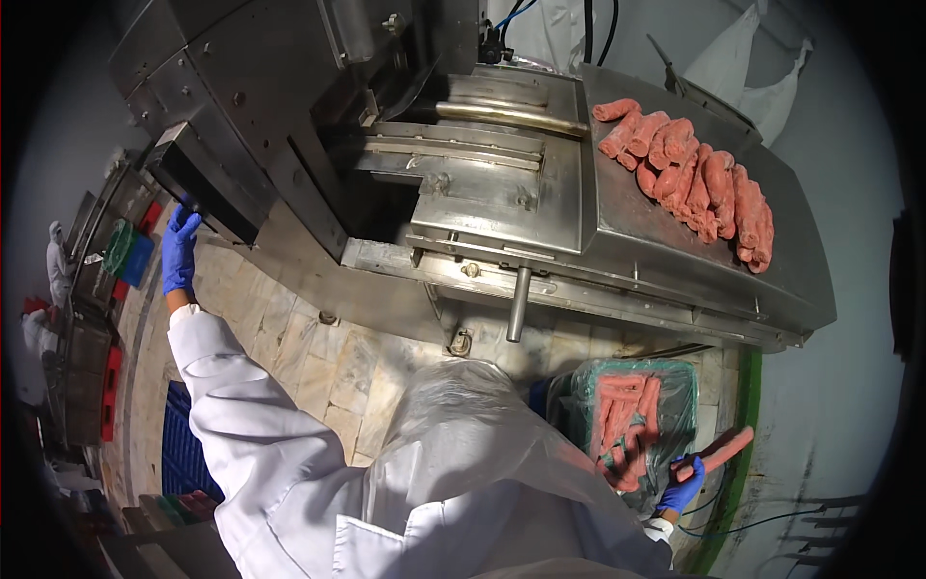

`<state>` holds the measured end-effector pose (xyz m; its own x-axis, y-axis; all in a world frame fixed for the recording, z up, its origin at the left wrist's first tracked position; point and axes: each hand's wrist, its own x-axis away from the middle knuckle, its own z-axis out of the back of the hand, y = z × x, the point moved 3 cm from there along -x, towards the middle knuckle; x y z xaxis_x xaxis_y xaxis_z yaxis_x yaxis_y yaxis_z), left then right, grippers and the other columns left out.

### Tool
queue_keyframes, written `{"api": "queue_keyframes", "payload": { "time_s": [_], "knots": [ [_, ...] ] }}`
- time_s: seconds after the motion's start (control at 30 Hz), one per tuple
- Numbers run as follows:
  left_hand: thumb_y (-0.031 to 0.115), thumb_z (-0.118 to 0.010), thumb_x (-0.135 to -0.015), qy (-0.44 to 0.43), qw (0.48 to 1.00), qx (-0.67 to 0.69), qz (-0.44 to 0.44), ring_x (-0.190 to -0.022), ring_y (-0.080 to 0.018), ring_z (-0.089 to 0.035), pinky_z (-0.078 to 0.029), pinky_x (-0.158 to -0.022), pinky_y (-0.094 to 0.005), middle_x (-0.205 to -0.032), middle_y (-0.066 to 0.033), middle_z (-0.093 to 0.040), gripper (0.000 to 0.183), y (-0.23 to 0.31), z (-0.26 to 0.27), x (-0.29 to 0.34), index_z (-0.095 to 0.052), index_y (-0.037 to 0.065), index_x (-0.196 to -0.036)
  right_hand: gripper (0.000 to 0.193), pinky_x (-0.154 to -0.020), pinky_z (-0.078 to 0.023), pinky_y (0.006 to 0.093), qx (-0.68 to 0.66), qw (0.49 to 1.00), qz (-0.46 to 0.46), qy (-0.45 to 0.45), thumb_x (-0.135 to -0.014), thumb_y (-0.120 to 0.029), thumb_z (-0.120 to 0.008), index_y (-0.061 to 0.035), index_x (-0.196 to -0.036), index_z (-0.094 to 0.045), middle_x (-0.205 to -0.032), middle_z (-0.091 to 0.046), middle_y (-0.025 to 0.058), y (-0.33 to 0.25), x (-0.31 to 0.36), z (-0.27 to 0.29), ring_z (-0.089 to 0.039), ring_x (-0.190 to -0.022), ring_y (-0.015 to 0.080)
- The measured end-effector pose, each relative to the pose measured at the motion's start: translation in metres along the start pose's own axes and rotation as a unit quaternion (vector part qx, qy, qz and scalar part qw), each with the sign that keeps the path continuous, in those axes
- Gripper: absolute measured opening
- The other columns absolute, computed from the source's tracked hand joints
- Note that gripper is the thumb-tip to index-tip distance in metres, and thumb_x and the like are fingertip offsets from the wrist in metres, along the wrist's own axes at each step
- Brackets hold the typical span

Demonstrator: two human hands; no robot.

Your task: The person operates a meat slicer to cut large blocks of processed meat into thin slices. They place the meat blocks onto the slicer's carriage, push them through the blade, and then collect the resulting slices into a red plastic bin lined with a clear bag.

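My left hand (pixel 179 249), in a blue glove, reaches up to a dark control panel (pixel 207 188) on the side of a large steel machine (pixel 260 106). Its fingers are stretched out at the panel's lower edge, with nothing held. At the lower right, my right hand (pixel 681 487), also blue-gloved, is closed round a pinkish-red meat log (pixel 725 451), tilted up to the right. Just beside that hand is a crate lined with clear plastic (pixel 683 386), holding several more meat logs (pixel 617 415).
A pile of meat logs (pixel 709 188) lies on the machine's sloping steel tray (pixel 637 232). A metal handle (pixel 519 307) sticks out below the machine bed. A blue crate (pixel 185 439) stands on the tiled floor at left. Two people in white (pixel 58 261) are at the far left.
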<state>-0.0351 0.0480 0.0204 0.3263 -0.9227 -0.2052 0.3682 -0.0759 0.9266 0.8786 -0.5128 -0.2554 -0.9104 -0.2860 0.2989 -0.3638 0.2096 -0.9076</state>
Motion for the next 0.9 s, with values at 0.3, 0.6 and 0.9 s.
{"api": "queue_keyframes", "payload": {
  "time_s": [0.3, 0.6, 0.9],
  "knots": [
    [0.031, -0.065, -0.087, -0.030, 0.998, 0.044, -0.023, -0.128, -0.0169, -0.043, -0.028, -0.105, -0.0347, -0.138, -0.0033, -0.049, 0.065, 0.002, 0.001, 0.005, -0.041, 0.010, -0.144, 0.085, -0.089, -0.045, 0.0352, 0.213, 0.953, 0.153, -0.149, -0.068, -0.020, -0.062, -0.0051, -0.146, -0.030, -0.116, -0.055, 0.0150, -0.147, 0.052, -0.169, -0.056, -0.098, 0.0247],
    [0.014, -0.061, -0.090, -0.019, 0.993, 0.032, -0.109, -0.131, -0.0210, -0.042, -0.029, -0.110, -0.0333, -0.141, -0.0123, -0.046, 0.058, -0.014, 0.000, -0.007, -0.039, -0.005, -0.140, 0.093, -0.098, -0.041, 0.0343, 0.406, 0.775, 0.286, -0.390, -0.060, -0.016, -0.064, -0.0096, -0.146, -0.031, -0.132, -0.047, 0.0134, -0.174, 0.158, -0.494, -0.050, -0.117, 0.0247],
    [0.004, -0.066, -0.084, -0.025, 0.990, 0.117, -0.076, -0.123, -0.0209, -0.048, -0.035, -0.106, -0.0337, -0.136, -0.0128, -0.050, 0.061, -0.008, -0.005, 0.005, -0.040, -0.004, -0.139, 0.088, -0.095, -0.047, 0.0392, 0.692, 0.483, 0.352, -0.404, -0.060, -0.023, -0.071, 0.0042, -0.137, -0.038, -0.124, -0.056, 0.0273, -0.028, 0.156, -0.806, -0.057, -0.114, 0.0375]
  ]
}}
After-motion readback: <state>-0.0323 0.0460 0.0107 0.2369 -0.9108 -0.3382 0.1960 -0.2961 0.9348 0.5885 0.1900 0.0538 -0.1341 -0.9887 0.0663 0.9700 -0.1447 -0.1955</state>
